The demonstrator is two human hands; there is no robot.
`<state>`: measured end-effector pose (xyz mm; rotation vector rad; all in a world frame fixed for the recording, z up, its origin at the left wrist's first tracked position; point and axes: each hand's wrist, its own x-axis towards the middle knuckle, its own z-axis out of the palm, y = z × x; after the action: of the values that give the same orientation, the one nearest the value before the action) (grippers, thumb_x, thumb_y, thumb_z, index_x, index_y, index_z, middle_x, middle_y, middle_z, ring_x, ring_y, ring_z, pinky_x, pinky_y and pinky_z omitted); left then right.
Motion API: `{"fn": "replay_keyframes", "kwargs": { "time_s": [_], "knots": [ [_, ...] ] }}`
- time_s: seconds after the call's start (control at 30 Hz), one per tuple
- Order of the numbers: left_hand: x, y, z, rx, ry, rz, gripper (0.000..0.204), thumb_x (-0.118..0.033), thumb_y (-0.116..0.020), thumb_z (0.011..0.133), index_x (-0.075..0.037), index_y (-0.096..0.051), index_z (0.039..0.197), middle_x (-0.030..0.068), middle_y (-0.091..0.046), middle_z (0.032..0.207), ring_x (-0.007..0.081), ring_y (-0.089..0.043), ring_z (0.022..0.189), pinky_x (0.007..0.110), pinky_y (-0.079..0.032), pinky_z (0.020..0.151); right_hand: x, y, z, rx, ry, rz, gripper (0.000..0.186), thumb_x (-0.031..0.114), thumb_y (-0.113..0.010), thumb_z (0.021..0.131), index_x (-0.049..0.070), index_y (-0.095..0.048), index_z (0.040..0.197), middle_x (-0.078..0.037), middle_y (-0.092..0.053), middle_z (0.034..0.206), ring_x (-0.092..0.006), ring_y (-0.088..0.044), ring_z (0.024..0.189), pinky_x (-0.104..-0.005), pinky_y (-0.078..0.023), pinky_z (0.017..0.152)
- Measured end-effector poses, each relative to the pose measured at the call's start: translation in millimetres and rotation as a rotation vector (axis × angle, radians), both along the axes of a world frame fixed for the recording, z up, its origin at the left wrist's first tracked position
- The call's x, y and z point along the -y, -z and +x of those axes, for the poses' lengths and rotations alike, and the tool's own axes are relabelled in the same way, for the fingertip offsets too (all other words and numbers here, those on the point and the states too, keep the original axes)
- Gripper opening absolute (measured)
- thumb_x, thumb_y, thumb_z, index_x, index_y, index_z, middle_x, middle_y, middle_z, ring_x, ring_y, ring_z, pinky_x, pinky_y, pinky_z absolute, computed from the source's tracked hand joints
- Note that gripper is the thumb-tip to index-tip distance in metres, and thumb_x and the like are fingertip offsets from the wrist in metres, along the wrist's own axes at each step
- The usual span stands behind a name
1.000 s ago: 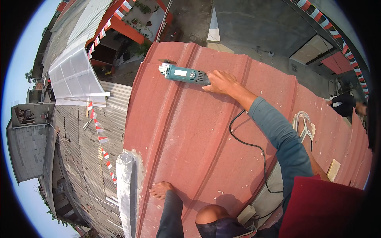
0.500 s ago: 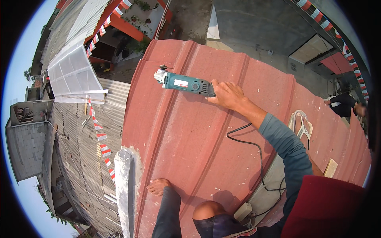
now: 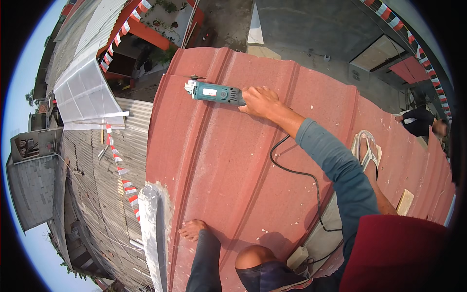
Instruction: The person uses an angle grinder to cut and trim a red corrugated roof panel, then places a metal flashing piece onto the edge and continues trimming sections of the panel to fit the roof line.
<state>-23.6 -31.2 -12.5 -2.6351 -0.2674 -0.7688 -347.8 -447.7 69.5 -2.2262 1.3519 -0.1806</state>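
My right hand [image 3: 258, 102] grips the grey rear of a teal angle grinder [image 3: 214, 92] lying crosswise over the red ribbed roof sheet [image 3: 233, 180], near its far-left edge. The grinder's disc [image 3: 196, 77] is at its left end, on the far side; whether it touches the sheet I cannot tell. A black cord [image 3: 301, 173] runs from under my arm down across the sheet. My left hand is not in view.
My bare foot [image 3: 193, 229] is beside a pale flashing strip [image 3: 151, 209]; my sandalled foot [image 3: 367, 151] is at right. Corrugated roofs [image 3: 102, 185] and flag bunting [image 3: 128, 189] lie left. A person [image 3: 421, 121] is at far right. The roof edge drops to a yard [image 3: 224, 27].
The grinder shifted and tilted slightly in my right hand, dipping half a second ago and rising a little since. The whole view has shifted slightly.
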Motion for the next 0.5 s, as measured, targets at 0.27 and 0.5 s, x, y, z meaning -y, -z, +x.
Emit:
{"fn": "replay_keyframes", "kwargs": {
  "time_s": [0.27,0.5],
  "knots": [
    [-1.3,11.0,-8.4,-0.046,-0.017,0.008,0.044,-0.044,-0.045,0.095,-0.01,-0.048,0.123,0.0072,-0.052,0.109,0.0249,-0.055,0.099,0.044,-0.045,0.079,6.6,12.9,-10.5,0.067,-0.002,-0.044,0.042,0.029,-0.073,0.075,-0.005,-0.065,0.098,-0.022,-0.068,0.097,-0.0384,-0.067,0.09,-0.0459,-0.055,0.078],
    [0.3,9.4,-3.0,-0.062,-0.036,0.003,0.044,-0.044,-0.043,0.096,-0.01,-0.048,0.124,0.007,-0.052,0.11,0.0255,-0.055,0.099,0.045,-0.046,0.078,10.4,0.6,-6.0,-0.022,0.011,0.092,0.04,0.032,-0.073,0.078,0.001,-0.066,0.102,-0.017,-0.067,0.104,-0.0339,-0.065,0.1,-0.0436,-0.051,0.086]
  ]
}}
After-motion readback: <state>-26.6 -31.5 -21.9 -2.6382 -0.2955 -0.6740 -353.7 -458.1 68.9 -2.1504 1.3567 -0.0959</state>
